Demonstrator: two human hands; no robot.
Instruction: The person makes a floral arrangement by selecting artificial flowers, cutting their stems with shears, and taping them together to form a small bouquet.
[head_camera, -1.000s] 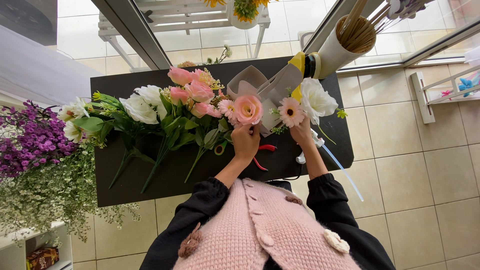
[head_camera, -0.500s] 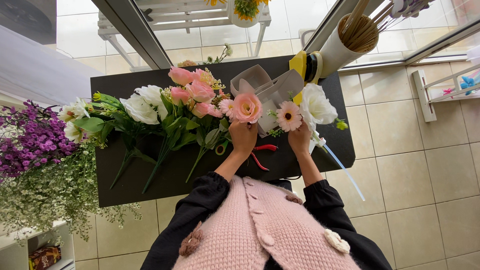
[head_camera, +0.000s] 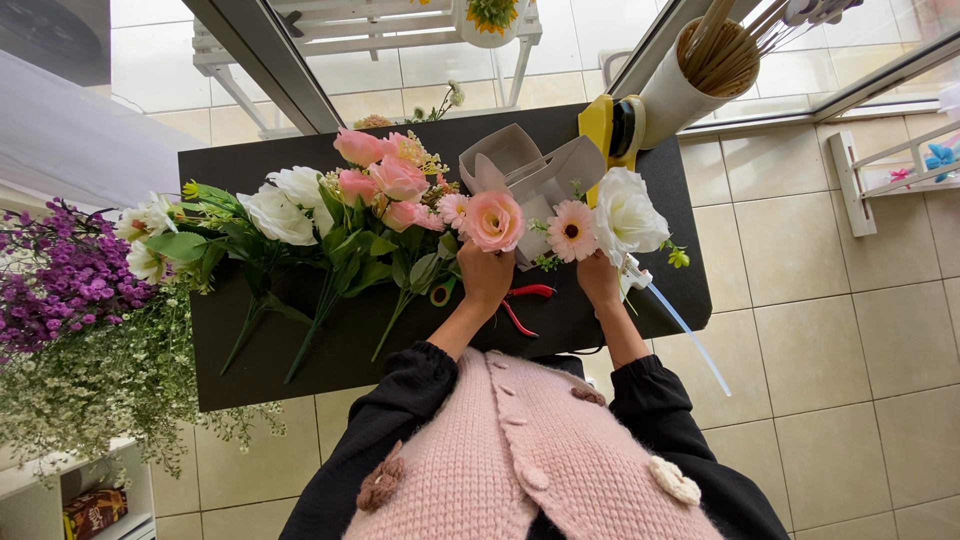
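Left hand (head_camera: 487, 275) closed on stem of peach rose (head_camera: 493, 221). Right hand (head_camera: 600, 279) closed on stems of pink daisy (head_camera: 571, 230) and white flower (head_camera: 628, 213). Both over black surface (head_camera: 330, 345); red scissors (head_camera: 520, 300) lie between hands.

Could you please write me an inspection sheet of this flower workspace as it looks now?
Surface: black table on a tiled floor.
Job's things: pink rose above the left hand; pink daisy and white flower above the right hand.
Clutter: loose stems of pink and white flowers, red-handled scissors, grey ribbon, yellow tape dispenser.
Hands: both closed on stems.
Cables: nothing seen.
Surroundings: purple flowers at left, tube of sticks, white shelf.
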